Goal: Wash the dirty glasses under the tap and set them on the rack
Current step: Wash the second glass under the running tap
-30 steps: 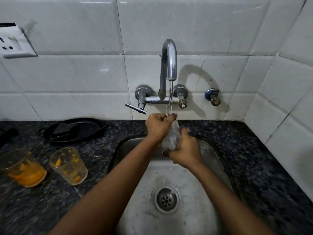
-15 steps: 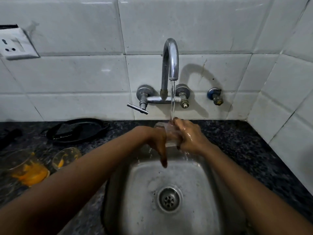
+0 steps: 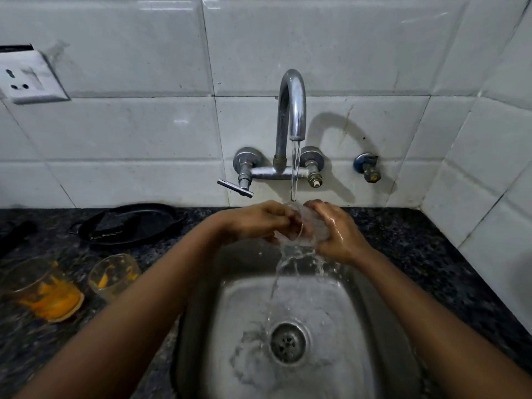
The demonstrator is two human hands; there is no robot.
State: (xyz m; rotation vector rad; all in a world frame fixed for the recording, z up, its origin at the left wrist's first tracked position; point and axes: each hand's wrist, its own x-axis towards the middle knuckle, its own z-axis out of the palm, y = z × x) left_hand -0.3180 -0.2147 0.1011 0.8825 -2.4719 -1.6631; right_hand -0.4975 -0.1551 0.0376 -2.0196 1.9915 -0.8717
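A clear glass (image 3: 299, 226) lies sideways under the running tap (image 3: 292, 110), over the steel sink (image 3: 359, 355). My left hand (image 3: 259, 223) grips its rim end and my right hand (image 3: 336, 231) wraps its base end. Water streams off the glass into the basin toward the drain (image 3: 288, 344). Two dirty glasses smeared with orange residue stand on the dark counter at the left: one nearer the sink (image 3: 113, 275), one at the far left (image 3: 43, 292). No rack is in view.
A black pan (image 3: 129, 223) sits on the granite counter (image 3: 417, 243) behind the dirty glasses. A wall socket (image 3: 28, 76) is at the upper left. The tap lever (image 3: 234, 188) sticks out left. White tiled walls close the back and right.
The glass has turned from upright to lying sideways between both hands, and more water now spills off it into the sink. My left hand has lifted level with the right.
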